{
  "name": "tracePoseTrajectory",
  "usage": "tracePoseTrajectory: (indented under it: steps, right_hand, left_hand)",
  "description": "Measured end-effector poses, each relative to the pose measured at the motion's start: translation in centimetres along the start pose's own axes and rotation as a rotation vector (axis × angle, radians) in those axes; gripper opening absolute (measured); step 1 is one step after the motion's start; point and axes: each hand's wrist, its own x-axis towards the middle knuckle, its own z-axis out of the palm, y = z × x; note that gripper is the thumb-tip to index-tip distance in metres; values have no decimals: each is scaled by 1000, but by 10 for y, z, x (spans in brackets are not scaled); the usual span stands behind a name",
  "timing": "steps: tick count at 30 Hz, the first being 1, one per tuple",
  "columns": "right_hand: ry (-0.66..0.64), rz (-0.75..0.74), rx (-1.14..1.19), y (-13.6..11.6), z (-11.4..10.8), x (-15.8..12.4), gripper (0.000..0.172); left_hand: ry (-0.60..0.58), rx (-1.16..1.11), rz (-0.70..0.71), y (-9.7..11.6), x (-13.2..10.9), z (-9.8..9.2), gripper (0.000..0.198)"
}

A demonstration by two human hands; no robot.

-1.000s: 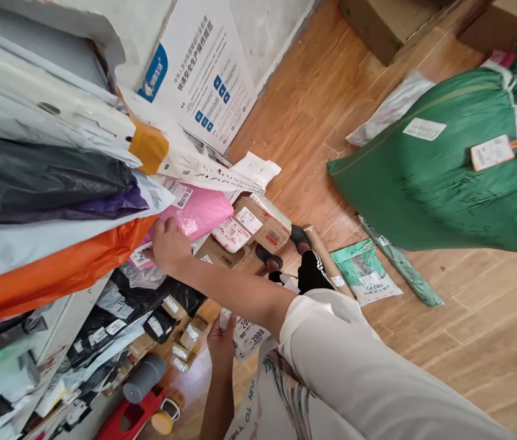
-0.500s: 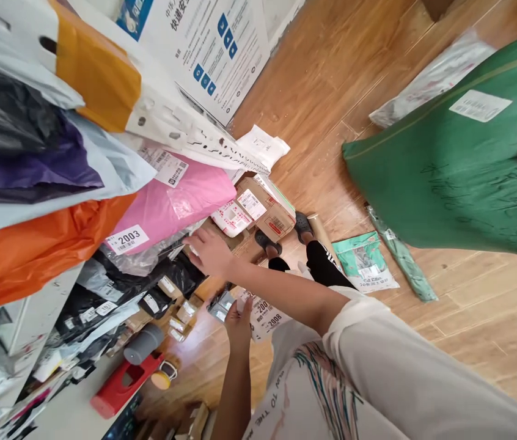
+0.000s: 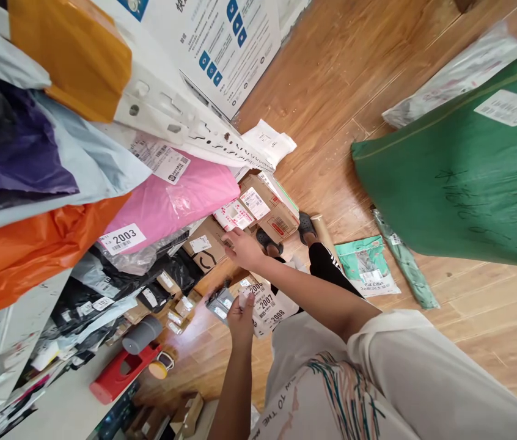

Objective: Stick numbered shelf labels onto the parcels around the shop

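Observation:
My left hand (image 3: 240, 318) is closed on a sheet of numbered labels (image 3: 267, 308), thumb on top; 2007 and 2008 can be read. A grey package (image 3: 219, 304) shows just beyond that hand. My right hand (image 3: 244, 249) is stretched forward, fingers loosely apart, with nothing visible in it. It is nearest to a brown carton (image 3: 204, 244) and a red-and-white parcel (image 3: 233, 214); whether it touches either I cannot tell. On the shelf to the left lies a pink parcel (image 3: 185, 194) bearing a 2003 label (image 3: 122, 239).
Orange (image 3: 38, 256) and purple (image 3: 20, 146) parcels crowd the shelf, beside its white perforated post (image 3: 171, 116). A large green sack (image 3: 460, 177) stands at the right. A cardboard box (image 3: 274, 208), a green bag (image 3: 366, 263) and a red container (image 3: 123, 373) are around me.
My right hand has moved away from the pink parcel's edge, rightward and down in the picture. My left hand keeps hold of the label sheet. The view has shifted slightly.

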Motion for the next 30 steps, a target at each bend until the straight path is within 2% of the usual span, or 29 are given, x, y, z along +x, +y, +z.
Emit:
tracePoseTrajectory:
  steps: [3, 8, 12, 17, 22, 26, 30]
  right_hand:
    - [50, 32, 49, -3, -7, 12, 27]
    - [244, 138, 239, -15, -21, 29, 71]
    - [279, 147, 361, -28, -33, 44, 91]
    - [288, 88, 346, -45, -38, 68, 96]
    - [231, 135, 263, -58, -35, 90, 96]
    - [193, 130, 204, -63, -35, 105, 99]
    - [197, 48, 95, -65, -45, 122, 96]
  left_hand:
    - [-5, -9, -9, 3, -1, 0, 48]
    - [60, -51, 11, 23, 4, -9, 48]
    - [158, -120, 73, 44, 11, -25, 48]
    - [186, -199, 98, 56, 6, -38, 44]
    - [146, -255, 85, 61, -12, -42, 44]
    - [118, -225, 111, 59, -19, -57, 44]
    - [129, -254, 96, 51, -24, -73, 45]
